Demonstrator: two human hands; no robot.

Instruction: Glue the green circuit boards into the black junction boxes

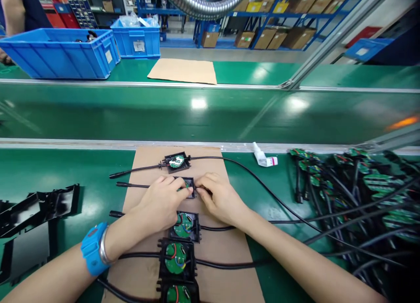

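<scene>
A small black plastic housing with a green circuit board inside lies on a cardboard sheet. My left hand grips it from the left, fingers curled over its edge and board, covering much of it. At its right end my right hand is closed, thumb and fingertips pinched where the cable enters; the hand hides most of that cable. Farther back sits another housing with a white-marked board. Nearer me, a column of similar open housings holds round green boards with red, blue and yellow wires.
Tangled boards and black cables are heaped at right. A small white bottle lies behind the cardboard. Empty black covers are at left. Across the bench stand blue bins, a cardboard piece and another person's arm.
</scene>
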